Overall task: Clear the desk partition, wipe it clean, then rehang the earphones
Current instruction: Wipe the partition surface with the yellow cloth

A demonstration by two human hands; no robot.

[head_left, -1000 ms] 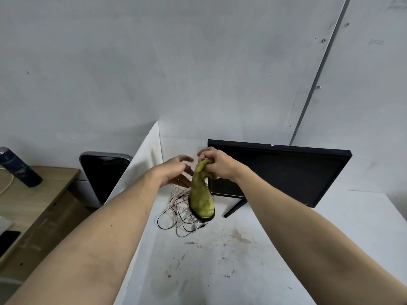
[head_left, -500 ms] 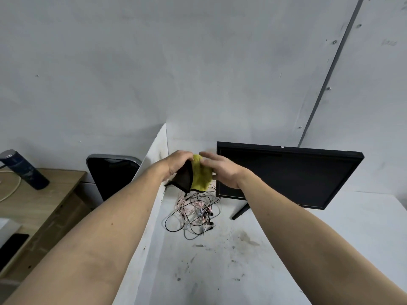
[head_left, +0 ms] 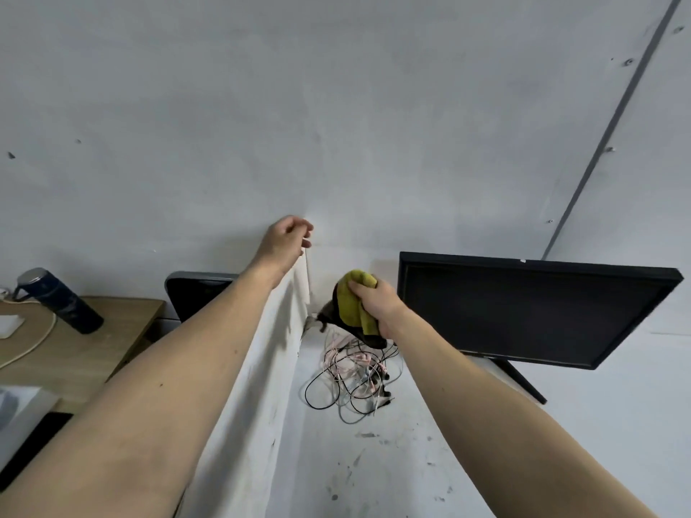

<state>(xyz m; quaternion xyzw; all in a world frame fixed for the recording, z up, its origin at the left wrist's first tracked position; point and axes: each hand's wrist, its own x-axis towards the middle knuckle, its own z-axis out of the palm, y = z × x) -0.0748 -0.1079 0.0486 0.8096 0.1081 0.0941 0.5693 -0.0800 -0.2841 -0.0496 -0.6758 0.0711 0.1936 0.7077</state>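
White bench (head_left: 374,461) stained, earphones (head_left: 353,375) heaped on it; partition (head_left: 261,368) cleared. Right hand (head_left: 374,304) grips cloth (head_left: 355,297) — wiping due; left hand (head_left: 286,239) fingers curled at the partition's top.

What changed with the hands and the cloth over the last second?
The left hand let go of the yellow cloth and rose to the partition's far top end. The right hand alone now grips the cloth. The earphones stayed tangled on the desk.
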